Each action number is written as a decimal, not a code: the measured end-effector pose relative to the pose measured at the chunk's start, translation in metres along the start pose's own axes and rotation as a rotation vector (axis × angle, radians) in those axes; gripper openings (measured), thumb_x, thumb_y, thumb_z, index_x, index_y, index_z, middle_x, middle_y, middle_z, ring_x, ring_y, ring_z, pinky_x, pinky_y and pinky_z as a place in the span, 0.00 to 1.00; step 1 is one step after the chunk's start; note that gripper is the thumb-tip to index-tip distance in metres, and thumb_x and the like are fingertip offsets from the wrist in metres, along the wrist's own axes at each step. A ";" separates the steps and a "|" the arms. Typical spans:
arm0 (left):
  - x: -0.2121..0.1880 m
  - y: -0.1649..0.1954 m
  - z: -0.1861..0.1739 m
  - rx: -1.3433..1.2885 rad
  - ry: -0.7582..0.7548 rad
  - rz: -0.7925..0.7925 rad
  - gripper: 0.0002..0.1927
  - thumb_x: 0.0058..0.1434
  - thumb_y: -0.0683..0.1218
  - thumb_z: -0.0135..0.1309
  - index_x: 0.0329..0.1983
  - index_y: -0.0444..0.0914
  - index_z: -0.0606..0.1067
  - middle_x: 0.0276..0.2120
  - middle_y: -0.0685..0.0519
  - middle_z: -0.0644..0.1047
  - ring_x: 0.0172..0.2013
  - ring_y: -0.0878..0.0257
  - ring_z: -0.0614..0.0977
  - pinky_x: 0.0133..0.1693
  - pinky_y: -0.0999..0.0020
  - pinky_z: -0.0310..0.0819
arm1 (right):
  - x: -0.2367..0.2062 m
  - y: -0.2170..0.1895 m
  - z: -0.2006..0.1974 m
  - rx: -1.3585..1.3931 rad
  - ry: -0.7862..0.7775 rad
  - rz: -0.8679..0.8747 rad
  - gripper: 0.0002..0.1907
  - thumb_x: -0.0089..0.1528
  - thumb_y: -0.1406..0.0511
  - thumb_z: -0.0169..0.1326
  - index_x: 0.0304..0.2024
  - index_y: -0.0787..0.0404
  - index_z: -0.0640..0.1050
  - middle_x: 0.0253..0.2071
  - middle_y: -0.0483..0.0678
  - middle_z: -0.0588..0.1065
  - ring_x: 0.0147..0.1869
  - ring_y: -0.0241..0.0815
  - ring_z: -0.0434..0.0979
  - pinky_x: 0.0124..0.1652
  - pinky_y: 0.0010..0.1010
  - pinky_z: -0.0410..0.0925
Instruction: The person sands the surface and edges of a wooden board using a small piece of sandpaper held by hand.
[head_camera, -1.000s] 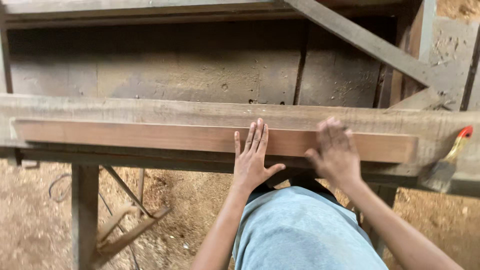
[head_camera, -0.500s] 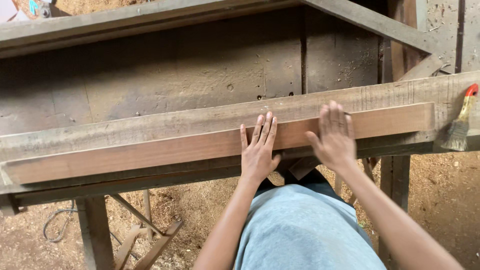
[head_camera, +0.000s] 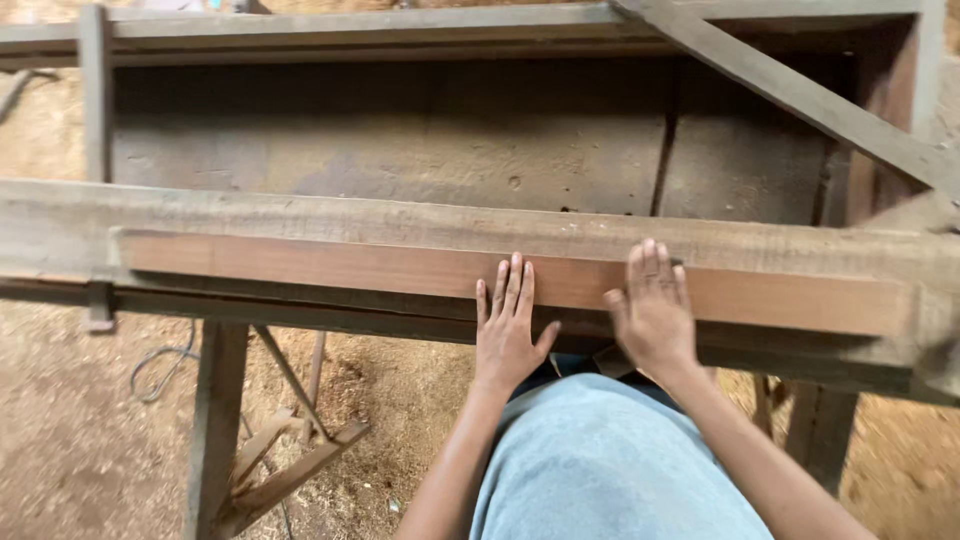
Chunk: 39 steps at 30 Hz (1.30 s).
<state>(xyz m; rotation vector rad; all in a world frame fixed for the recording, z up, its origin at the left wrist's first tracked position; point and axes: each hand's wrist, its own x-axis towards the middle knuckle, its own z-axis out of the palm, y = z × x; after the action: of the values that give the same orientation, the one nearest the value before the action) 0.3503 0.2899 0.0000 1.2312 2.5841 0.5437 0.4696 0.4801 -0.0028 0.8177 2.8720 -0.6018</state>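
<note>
Nearest, the left hand (head_camera: 508, 325) and the right hand (head_camera: 655, 310) are laid flat with open fingers, grasping nothing, on the reddish plank (head_camera: 350, 265), which now appears level again on the wooden desk (head_camera: 300, 215), unlike a moment before.

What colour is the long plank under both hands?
Reddish brown, warmer than the grey workbench beneath the plank; it shows best in the head view.

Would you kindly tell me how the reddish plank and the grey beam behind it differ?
The reddish plank is smooth, warm brown and narrower; the grey beam is weathered, rough and broader. The plank ends short of the beam on the left. Both lie lengthwise on the workbench, with the left hand and right hand flat on the plank.
</note>
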 end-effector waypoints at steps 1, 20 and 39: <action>-0.002 -0.001 0.000 0.018 -0.003 -0.011 0.54 0.58 0.58 0.62 0.79 0.37 0.47 0.78 0.46 0.47 0.77 0.54 0.45 0.73 0.46 0.33 | 0.003 -0.011 0.008 -0.018 0.048 -0.095 0.42 0.71 0.44 0.29 0.77 0.64 0.41 0.81 0.52 0.32 0.83 0.44 0.25 0.74 0.40 0.29; 0.009 -0.069 -0.047 0.156 -0.271 -0.047 0.62 0.50 0.62 0.66 0.79 0.44 0.42 0.79 0.53 0.39 0.77 0.61 0.38 0.72 0.43 0.22 | 0.060 -0.122 0.024 -0.393 -0.521 -0.192 0.61 0.63 0.31 0.34 0.75 0.64 0.26 0.78 0.55 0.18 0.80 0.45 0.11 0.74 0.40 0.22; 0.001 -0.218 -0.116 0.056 -0.287 0.074 0.73 0.34 0.68 0.69 0.78 0.41 0.45 0.78 0.54 0.45 0.77 0.61 0.43 0.72 0.39 0.25 | 0.095 -0.251 0.065 -0.297 -0.344 -0.226 0.59 0.59 0.31 0.36 0.75 0.60 0.34 0.79 0.54 0.28 0.82 0.46 0.23 0.73 0.41 0.29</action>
<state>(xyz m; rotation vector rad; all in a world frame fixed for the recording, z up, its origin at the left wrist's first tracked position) 0.1561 0.1373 0.0132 1.3203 2.3354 0.2848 0.2557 0.3048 0.0058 0.3141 2.6565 -0.2862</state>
